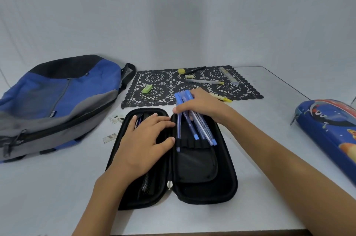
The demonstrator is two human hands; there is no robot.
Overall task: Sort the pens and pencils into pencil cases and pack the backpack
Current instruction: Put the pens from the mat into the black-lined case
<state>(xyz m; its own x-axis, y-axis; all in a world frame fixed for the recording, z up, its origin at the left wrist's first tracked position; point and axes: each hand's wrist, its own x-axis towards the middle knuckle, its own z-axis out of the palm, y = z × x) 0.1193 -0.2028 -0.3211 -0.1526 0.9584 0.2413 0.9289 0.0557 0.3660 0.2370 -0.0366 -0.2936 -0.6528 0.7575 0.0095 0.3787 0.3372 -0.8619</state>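
Tabletop (260, 187) — right hand (202, 104) grips blue pens (192, 130) (fanned nearward) lengthwise along case (228, 178).

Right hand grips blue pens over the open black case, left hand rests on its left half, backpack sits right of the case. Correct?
No. Head view shows the backpack left of the black case, not right. Right hand, blue pens and left hand are as stated.

One backpack (67, 91), two pencil cases (196, 168) (327, 130), one lace mat (159, 81), about five blue pens (192, 130)
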